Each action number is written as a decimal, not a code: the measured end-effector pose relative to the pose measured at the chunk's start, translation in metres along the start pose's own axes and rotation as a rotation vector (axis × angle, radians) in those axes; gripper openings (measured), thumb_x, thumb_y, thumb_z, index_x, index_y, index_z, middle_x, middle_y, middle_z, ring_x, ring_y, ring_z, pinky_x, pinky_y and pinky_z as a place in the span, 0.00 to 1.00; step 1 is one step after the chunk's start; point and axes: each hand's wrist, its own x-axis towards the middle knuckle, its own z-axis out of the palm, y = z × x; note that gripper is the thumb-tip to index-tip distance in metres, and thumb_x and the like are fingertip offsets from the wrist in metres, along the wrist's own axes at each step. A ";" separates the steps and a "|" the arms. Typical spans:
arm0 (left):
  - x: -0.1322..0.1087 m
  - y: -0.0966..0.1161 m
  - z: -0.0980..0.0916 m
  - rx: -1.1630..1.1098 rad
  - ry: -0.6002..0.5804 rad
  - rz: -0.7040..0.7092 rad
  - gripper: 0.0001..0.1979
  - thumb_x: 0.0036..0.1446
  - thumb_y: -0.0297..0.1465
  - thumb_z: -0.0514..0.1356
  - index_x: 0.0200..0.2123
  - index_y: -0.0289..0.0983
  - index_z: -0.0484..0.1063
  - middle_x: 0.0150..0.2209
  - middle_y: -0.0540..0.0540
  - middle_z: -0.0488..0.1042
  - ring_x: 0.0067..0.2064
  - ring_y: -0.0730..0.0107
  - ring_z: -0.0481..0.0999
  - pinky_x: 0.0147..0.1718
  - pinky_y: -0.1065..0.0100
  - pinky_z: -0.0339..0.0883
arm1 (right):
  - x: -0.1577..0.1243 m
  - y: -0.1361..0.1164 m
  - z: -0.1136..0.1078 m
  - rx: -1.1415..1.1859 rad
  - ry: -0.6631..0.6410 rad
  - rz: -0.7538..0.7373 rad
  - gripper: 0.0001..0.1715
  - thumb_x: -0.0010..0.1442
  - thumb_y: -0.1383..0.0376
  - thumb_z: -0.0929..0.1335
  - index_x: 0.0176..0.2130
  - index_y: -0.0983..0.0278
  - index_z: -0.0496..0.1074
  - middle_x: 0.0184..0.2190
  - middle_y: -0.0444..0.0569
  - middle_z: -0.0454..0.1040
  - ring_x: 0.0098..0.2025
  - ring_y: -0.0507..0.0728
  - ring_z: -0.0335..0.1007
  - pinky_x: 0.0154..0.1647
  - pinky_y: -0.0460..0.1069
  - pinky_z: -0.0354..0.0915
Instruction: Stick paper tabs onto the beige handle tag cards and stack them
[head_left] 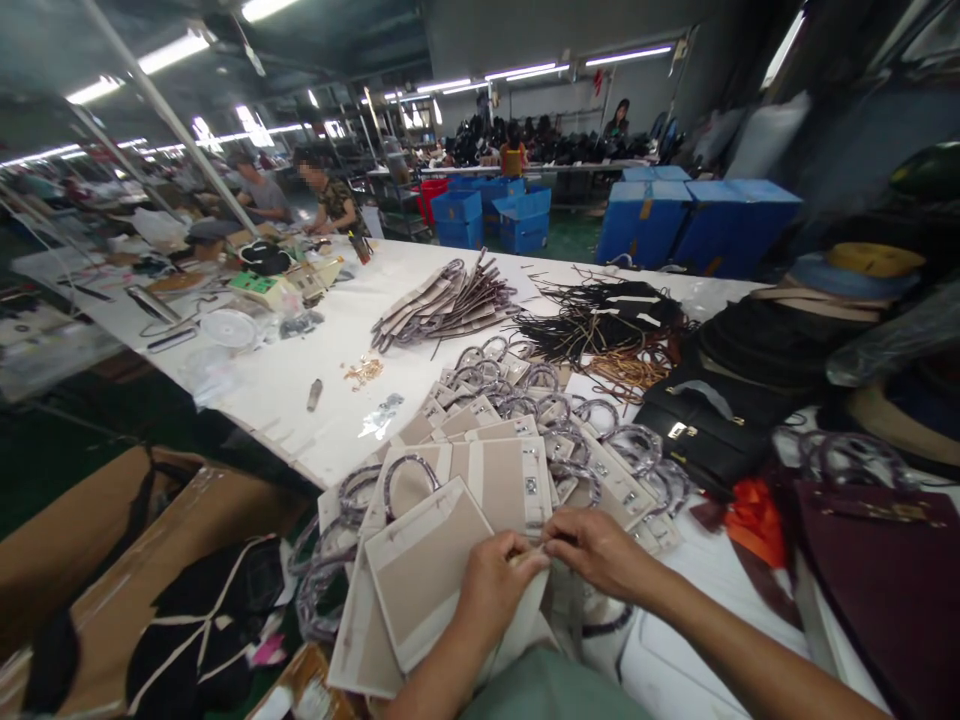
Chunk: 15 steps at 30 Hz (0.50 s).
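Note:
My left hand (495, 585) is closed on the upper right edge of a beige bag panel (427, 565), thumb and fingers pinching it. Close beside it, my right hand (592, 548) pinches at the same edge, its fingertips nearly touching the left thumb. Whatever sits between the right fingertips is too small to make out. Under and behind the hands lies a spread pile of similar beige panels (499, 470), with small metal fittings and curved handles (409, 475) wrapped in clear film.
On the white table (277, 390) lie bundled brown straps (442, 305), black cords (600, 315) and small gold pieces (364, 372). Black bags (701, 420) and a maroon bag (877, 570) stand right. A cardboard box (142, 560) sits at lower left. Other people work farther back.

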 end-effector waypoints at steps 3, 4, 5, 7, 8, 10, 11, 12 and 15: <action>0.003 -0.007 -0.005 -0.014 -0.134 0.046 0.11 0.51 0.30 0.66 0.40 0.39 0.81 0.30 0.51 0.79 0.33 0.65 0.75 0.34 0.68 0.64 | -0.001 0.003 0.001 -0.063 0.009 0.070 0.09 0.64 0.65 0.66 0.33 0.61 0.75 0.31 0.43 0.75 0.36 0.54 0.71 0.38 0.47 0.61; 0.004 -0.009 -0.006 -0.008 -0.173 0.079 0.12 0.51 0.29 0.66 0.42 0.40 0.81 0.32 0.50 0.80 0.34 0.65 0.75 0.36 0.68 0.64 | -0.001 0.003 0.001 -0.092 0.005 0.090 0.08 0.64 0.65 0.65 0.33 0.61 0.74 0.31 0.43 0.75 0.36 0.54 0.71 0.38 0.47 0.61; 0.004 -0.011 -0.007 0.004 -0.199 0.113 0.11 0.53 0.29 0.65 0.41 0.41 0.81 0.33 0.50 0.80 0.35 0.65 0.76 0.37 0.68 0.64 | -0.001 0.002 0.000 -0.131 -0.002 0.105 0.08 0.64 0.66 0.65 0.34 0.60 0.74 0.32 0.43 0.75 0.36 0.54 0.71 0.39 0.47 0.61; 0.004 -0.015 -0.007 0.043 -0.206 0.161 0.05 0.55 0.28 0.64 0.35 0.40 0.81 0.34 0.49 0.79 0.37 0.64 0.76 0.39 0.67 0.64 | -0.001 -0.003 -0.001 -0.235 -0.013 0.104 0.07 0.63 0.65 0.66 0.36 0.60 0.75 0.34 0.45 0.76 0.38 0.56 0.72 0.41 0.48 0.61; 0.004 -0.017 -0.006 0.059 -0.192 0.175 0.04 0.55 0.28 0.64 0.32 0.40 0.80 0.33 0.49 0.78 0.38 0.64 0.76 0.39 0.67 0.64 | 0.000 -0.006 -0.002 -0.289 -0.014 0.083 0.07 0.63 0.65 0.66 0.39 0.59 0.76 0.36 0.46 0.77 0.40 0.57 0.72 0.42 0.49 0.62; 0.003 -0.018 -0.005 0.075 -0.153 0.197 0.05 0.56 0.27 0.63 0.29 0.39 0.78 0.33 0.48 0.76 0.39 0.64 0.76 0.40 0.67 0.64 | 0.002 -0.014 -0.002 -0.375 -0.031 0.010 0.10 0.64 0.64 0.67 0.45 0.58 0.76 0.41 0.49 0.77 0.45 0.58 0.72 0.45 0.50 0.61; 0.003 -0.019 -0.005 0.079 -0.139 0.207 0.05 0.57 0.26 0.62 0.29 0.39 0.77 0.34 0.48 0.76 0.39 0.64 0.76 0.40 0.67 0.65 | 0.003 -0.017 -0.002 -0.411 -0.055 -0.027 0.11 0.64 0.64 0.67 0.46 0.58 0.76 0.42 0.49 0.77 0.46 0.58 0.71 0.46 0.50 0.61; 0.002 -0.019 -0.005 0.083 -0.130 0.217 0.06 0.57 0.25 0.62 0.30 0.39 0.77 0.34 0.47 0.75 0.40 0.64 0.76 0.41 0.67 0.65 | 0.005 -0.020 -0.001 -0.446 -0.088 -0.057 0.11 0.65 0.64 0.66 0.46 0.58 0.76 0.41 0.49 0.77 0.45 0.58 0.71 0.46 0.50 0.60; 0.000 -0.019 -0.004 0.114 -0.124 0.228 0.06 0.58 0.25 0.61 0.31 0.39 0.76 0.34 0.47 0.76 0.39 0.63 0.76 0.40 0.67 0.66 | 0.008 -0.022 0.005 -0.556 -0.180 -0.066 0.08 0.65 0.66 0.66 0.38 0.59 0.76 0.35 0.48 0.77 0.40 0.57 0.71 0.45 0.52 0.58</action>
